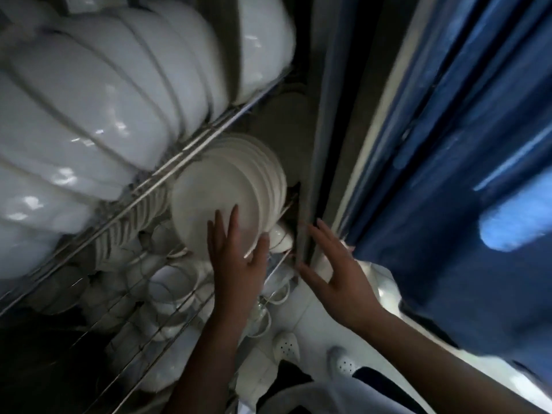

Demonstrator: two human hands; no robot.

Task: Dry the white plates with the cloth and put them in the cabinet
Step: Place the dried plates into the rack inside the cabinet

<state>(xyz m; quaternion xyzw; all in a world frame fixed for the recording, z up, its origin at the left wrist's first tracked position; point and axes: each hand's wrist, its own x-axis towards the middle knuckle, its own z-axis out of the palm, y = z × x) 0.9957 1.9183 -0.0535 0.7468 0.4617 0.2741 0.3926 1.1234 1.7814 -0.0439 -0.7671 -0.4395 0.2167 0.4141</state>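
A row of white plates [239,174] stands on edge on a wire rack inside the cabinet, at the middle of the head view. My left hand [236,258] lies flat against the face of the front plate [206,201], fingers straight and thumb at its lower rim. My right hand [331,264] hovers open beside the cabinet's grey frame [307,189], fingers spread, holding nothing. No cloth shows in either hand.
Large white bowls [98,100] fill the upper wire shelf [167,171] at the left. Smaller white cups and bowls [170,282] sit on the lower racks. The blue cabinet door [448,174] stands open at the right. White perforated shoes [286,348] show on the floor below.
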